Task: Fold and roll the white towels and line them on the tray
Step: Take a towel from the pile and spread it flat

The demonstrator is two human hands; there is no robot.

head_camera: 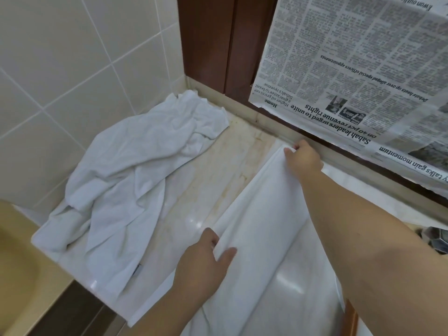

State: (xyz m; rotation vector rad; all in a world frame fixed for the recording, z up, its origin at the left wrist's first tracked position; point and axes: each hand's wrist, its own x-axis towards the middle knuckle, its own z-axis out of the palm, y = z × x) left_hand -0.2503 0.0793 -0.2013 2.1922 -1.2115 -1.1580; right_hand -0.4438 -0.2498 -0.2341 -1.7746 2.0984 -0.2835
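- Early stage: no rolled towel, no tray in view.
- Right hand pinching far corner of white towel on the counter, right of centre.
- Left hand gripping its near folded edge; first fold seemingly under way.
- Crumpled towels heaped far left, untouched.

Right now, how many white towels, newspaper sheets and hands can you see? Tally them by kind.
White towels: 2, the crumpled towel and the towel being folded
Newspaper sheets: 1, the newspaper
Hands: 2, the left hand and the right hand
Total: 5
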